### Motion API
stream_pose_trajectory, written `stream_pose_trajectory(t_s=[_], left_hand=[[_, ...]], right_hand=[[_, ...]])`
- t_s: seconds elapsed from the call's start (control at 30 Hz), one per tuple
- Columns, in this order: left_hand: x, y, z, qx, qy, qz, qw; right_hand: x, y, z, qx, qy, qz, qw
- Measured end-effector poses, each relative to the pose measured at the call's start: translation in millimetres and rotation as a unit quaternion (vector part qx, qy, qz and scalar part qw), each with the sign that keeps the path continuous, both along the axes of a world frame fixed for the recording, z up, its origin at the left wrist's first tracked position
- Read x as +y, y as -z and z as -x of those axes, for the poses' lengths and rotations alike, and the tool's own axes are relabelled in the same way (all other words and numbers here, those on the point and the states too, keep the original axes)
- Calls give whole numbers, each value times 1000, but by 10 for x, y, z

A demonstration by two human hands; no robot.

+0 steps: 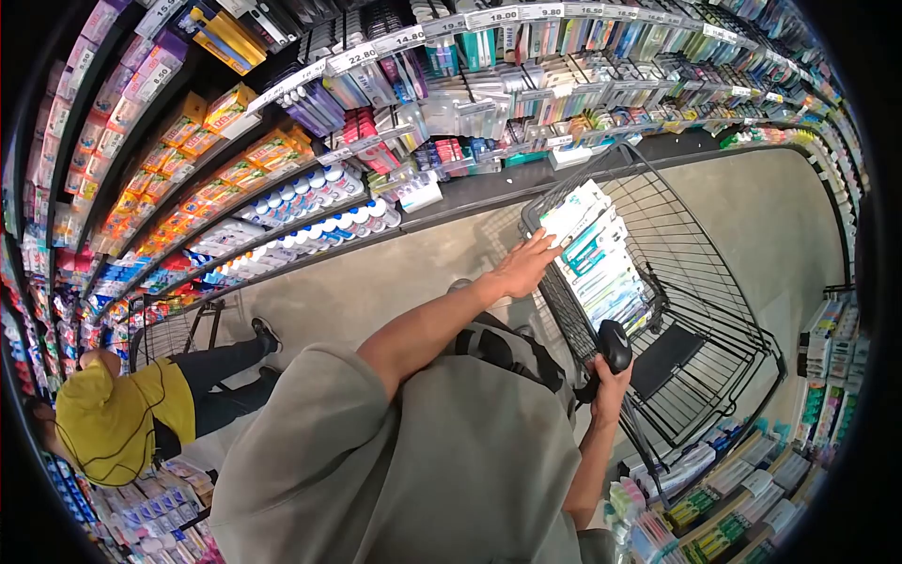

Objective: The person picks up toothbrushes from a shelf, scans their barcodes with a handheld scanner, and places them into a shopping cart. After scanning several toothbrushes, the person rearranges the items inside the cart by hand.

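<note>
A black wire shopping cart (714, 273) stands in front of me. Near its handle side lies a row of packaged items (597, 258) in white, teal and green. My left hand (528, 266) reaches to the near edge of that row, fingers stretched out and touching or just over a white package. In my right hand (611, 376) is a black handheld scanner (614, 346), held upright by the lower end of the row, with the fingers wrapped round its grip.
Shelves with hanging packs and price labels (395, 42) curve across the top and left. White bottles (348, 221) line the lowest shelf. A person in a yellow top (113, 414) is at the lower left beside another cart (169, 329). More shelves (733, 498) stand at the lower right.
</note>
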State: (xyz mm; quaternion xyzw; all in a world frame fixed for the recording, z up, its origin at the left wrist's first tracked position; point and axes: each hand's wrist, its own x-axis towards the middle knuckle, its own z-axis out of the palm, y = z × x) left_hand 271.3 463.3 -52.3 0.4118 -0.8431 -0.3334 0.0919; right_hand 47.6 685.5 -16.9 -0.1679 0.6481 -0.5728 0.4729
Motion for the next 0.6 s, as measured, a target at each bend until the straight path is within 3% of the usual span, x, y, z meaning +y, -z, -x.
stream_pose_trajectory(t_s=[0.07,0.13,0.17,0.2,0.27,0.3,0.33,0.37,0.47,0.6], left_hand=[[-85,54,-142,58,-15,0,998],[-318,96,-392,239,-102,70,963],[-439,68,-504,255,-171,113,945],[-589,38,-627,270,-239,154,920],[-1050,107,-887,332,-375,123,857],[-1225,-152,-1013,346,-419,161,824],[-1503,-97,-1194,372,-443,185,794],[-1800,-26,-1350,436,-493,107,745],[-2268,-478,-1603,414,-584,123,687],[-2802,-485,-1790,395,-622,145,661]], right_hand=[[31,52,-53,6,10,-10,1000],[27,79,-172,7,31,1,1000],[14,80,-237,6,48,11,999],[6,73,-302,7,53,11,999],[17,48,-387,7,58,5,998],[17,54,-429,9,62,5,998],[17,72,-470,7,68,9,998],[9,80,-510,4,73,13,997],[-10,7,-629,-5,68,14,998],[-5,25,-707,-21,79,21,996]])
